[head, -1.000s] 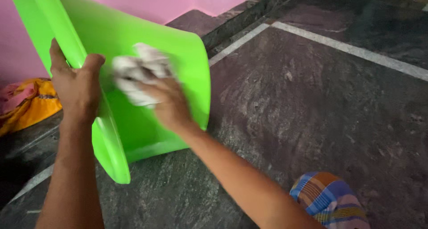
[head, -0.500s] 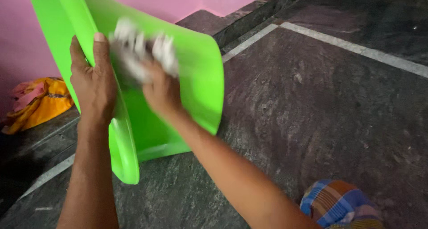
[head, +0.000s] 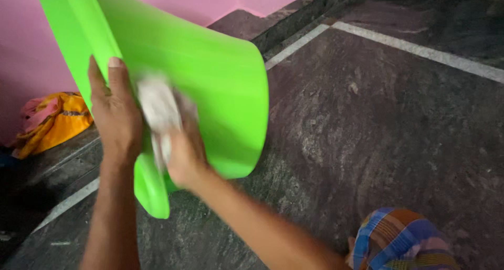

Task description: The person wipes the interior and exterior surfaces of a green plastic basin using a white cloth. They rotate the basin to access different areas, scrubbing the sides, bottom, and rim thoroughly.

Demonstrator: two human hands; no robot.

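I gripped the green tub by its rim with my left hand, fingers curled over, tilting it off the floor so my right hand could press the clutched cloth inside.

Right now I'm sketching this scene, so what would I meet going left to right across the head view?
Yellow and pink cloth bundle → left hand gripping the green plastic piece's edge → white rag under the right hand → dark stone floor → checked cloth, low right.
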